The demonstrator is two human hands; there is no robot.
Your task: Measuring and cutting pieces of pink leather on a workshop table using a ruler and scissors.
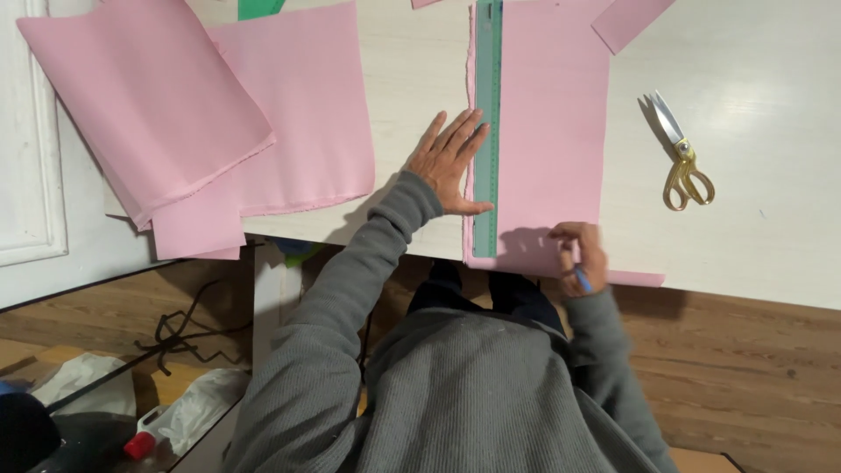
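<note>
A long green ruler lies lengthwise along the left edge of a pink fabric piece on the white table. My left hand rests flat with fingers spread, its fingertips and thumb pressing against the ruler's left side. My right hand sits at the near edge of the same fabric, fingers curled around a small blue marking tool.
Gold-handled scissors lie on the table to the right. Folded pink fabric pieces are stacked at the left. Another pink strip sits at the top. Below the table are a wooden floor, black cables and plastic bags.
</note>
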